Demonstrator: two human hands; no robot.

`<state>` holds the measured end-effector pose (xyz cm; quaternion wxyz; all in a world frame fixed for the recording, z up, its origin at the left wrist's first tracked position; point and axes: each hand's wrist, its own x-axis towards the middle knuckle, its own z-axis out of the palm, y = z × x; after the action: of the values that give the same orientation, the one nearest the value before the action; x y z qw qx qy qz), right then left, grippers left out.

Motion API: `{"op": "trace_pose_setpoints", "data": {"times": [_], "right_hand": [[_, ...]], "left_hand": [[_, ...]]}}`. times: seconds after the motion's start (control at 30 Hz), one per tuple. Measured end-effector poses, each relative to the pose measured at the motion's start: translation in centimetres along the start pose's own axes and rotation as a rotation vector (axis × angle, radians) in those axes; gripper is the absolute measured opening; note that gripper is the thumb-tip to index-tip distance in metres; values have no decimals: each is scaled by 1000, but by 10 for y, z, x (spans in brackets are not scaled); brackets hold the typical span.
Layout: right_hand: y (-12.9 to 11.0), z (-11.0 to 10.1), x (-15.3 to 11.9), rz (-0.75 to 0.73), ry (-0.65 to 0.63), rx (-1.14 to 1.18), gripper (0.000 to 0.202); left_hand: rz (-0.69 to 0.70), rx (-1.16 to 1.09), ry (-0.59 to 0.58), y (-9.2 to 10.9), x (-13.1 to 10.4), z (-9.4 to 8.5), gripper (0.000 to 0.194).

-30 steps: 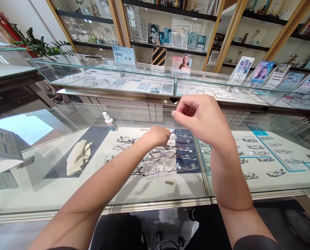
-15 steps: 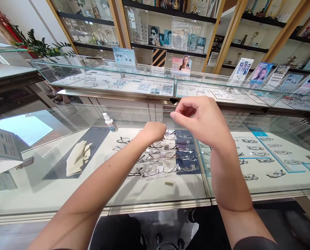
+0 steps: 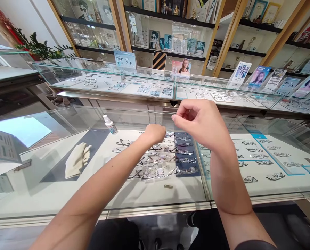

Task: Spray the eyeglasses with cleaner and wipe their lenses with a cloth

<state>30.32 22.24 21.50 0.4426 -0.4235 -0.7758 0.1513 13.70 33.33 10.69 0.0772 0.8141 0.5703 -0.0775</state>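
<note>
Left hand (image 3: pixel 155 133): fingers curled inward, back of the hand toward the camera, over the far rows of eyeglasses; the forearm crosses in front of the rows' left ends.
Right hand (image 3: pixel 202 119): raised with wrist bent, thumb and fingers curved toward one another in a loop; just to the right of the left hand and apart from it.
Grasp: whether either hand pinches something small cannot be told, the left fingertips being hidden and the right ones too small to read.
Eyeglasses (image 3: pixel 162 158): several rows below and in front of the hands, some in clear wrappers; the right-hand column lies on a dark blue panel (image 3: pixel 186 165).
Metallic bar (image 3: pixel 168 186): small and gold-toned, between the nearest row and the front edge.
Worktop (image 3: pixel 53 198): glass-topped display case, a seam dividing it from the section at right, which shows further spectacle frames (image 3: pixel 258 150).
White bottle (image 3: pixel 110 125): upright, left of the far rows.
Cream cloth (image 3: pixel 77 161): crumpled, at left, seen against a dark grey panel (image 3: pixel 91 139).
Background: a second display case (image 3: pixel 113 98) bearing advertising cards (image 3: pixel 239 74), with shelving (image 3: pixel 170 17) behind.
</note>
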Motion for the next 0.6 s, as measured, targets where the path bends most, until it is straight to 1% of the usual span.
{"op": "trace_pose_setpoints", "data": {"times": [0.1,0.17,0.27,0.33,0.43,0.53,0.6], "right_hand": [[-1,0,-1,5,-9,19,20],[-1,-1,-1,11,-5,30,21],[1,-2,0,23,6,44,21],[4,-3,1,41,24,52,21],[7,-6,2,69,47,69,22],[7,-7,4,84,51,94,21],[7,-6,5,84,72,122,20]], "left_hand": [[41,-2,16,-3,-7,-9,23],[73,-21,48,-7,-14,-18,21],[98,-137,181,-16,-29,-36,20],[151,-313,295,-24,-41,-49,21],[267,-685,459,-33,-58,-65,24],[343,-1029,612,-34,-71,-74,28],[387,-1192,672,-29,-78,-76,29]]}}
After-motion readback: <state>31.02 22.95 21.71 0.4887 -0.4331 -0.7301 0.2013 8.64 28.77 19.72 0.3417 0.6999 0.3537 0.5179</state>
